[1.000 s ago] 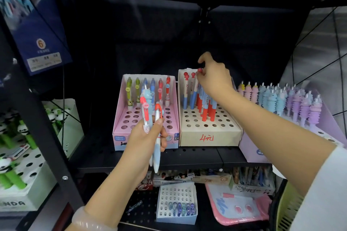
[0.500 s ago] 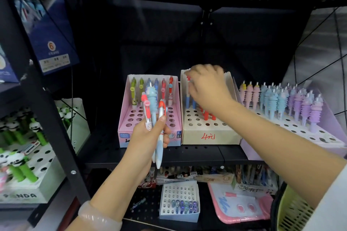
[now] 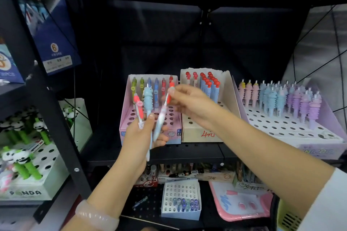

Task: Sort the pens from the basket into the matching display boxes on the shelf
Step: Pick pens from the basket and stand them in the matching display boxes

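1. My right hand [image 3: 189,103] pinches the red top of a pale blue pen [image 3: 161,116], fingers curled on it, in front of the pink box [image 3: 129,118].
2. My left hand [image 3: 142,137] grips the lower end of that same pen plus two more: a red-clip pen [image 3: 138,107] and a blue spiral-top pen [image 3: 148,97]. All three stand roughly upright; the pale blue one tilts right toward my right hand.
3. The pink box sits on the black shelf [image 3: 187,152], with green, blue and red pens along its back row.
4. Just right of it is the tan box [image 3: 199,133] with red-capped pens [image 3: 208,84] at the back; red writing on its front.
5. Further right is the lilac box [image 3: 300,137] with pastel spiral-top pens [image 3: 281,97] in rows.
6. Far left are panda pens [image 3: 22,131] in a white box marked PANDA.
7. The yellow-green basket [image 3: 287,217] is at the bottom right corner, partly cut off.
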`<state>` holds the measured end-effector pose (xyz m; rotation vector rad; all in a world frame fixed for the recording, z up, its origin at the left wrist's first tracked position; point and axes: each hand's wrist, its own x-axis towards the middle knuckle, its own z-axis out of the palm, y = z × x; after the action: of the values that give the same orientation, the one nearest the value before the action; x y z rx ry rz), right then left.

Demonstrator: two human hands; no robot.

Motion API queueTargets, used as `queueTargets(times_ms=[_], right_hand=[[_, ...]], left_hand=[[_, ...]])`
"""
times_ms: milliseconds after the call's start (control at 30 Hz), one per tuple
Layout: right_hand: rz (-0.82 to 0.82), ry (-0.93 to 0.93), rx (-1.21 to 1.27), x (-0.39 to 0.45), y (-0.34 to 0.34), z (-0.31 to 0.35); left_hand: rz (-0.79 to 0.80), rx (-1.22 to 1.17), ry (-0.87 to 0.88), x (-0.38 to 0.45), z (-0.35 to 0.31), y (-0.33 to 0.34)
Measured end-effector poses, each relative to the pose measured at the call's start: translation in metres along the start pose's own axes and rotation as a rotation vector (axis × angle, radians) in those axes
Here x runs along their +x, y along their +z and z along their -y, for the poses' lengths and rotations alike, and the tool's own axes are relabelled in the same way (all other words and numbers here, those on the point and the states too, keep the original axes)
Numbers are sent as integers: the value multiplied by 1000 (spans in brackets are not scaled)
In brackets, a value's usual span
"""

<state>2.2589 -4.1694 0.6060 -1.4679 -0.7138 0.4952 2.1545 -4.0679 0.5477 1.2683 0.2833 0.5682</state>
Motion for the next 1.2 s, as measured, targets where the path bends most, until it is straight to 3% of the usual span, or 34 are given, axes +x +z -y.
queueTargets(times_ms=[100, 167, 267, 500, 733, 800, 900, 967, 1067, 1133, 1200], right_hand=[[-292, -169, -42, 21, -9, 15], [-425, -261, -312, 36, -13, 19], [-456, -283, -611, 53, -11, 13], [-399, -186, -949, 73, -7, -9], [-481, -44, -1351, 79, 2, -16], [-495, -56, -1318, 76, 4, -16], [-537, -228, -1071, 64, 10, -14], [-354, -261, -784, 52, 17, -10], [41, -141, -442, 33, 29, -9], [107, -118, -360, 25, 30, -10], [53, -127, -338, 21, 26, -9]], left_hand=[[-66, 86, -7, 1, 3, -11], [-87, 130, -10, 4, 4, -17], [-73, 135, -5, 6, 3, -25], [-47, 87, -13, 9, 3, -37], [20, 109, 21, 6, 3, -43], [27, 106, 31, 6, 2, -44], [21, 75, 27, 5, 1, -43], [36, 57, 19, 4, 0, -40], [62, 34, 2, 2, 0, -30], [76, 41, -7, 0, -1, -23], [97, 43, -21, -2, -1, -15]])
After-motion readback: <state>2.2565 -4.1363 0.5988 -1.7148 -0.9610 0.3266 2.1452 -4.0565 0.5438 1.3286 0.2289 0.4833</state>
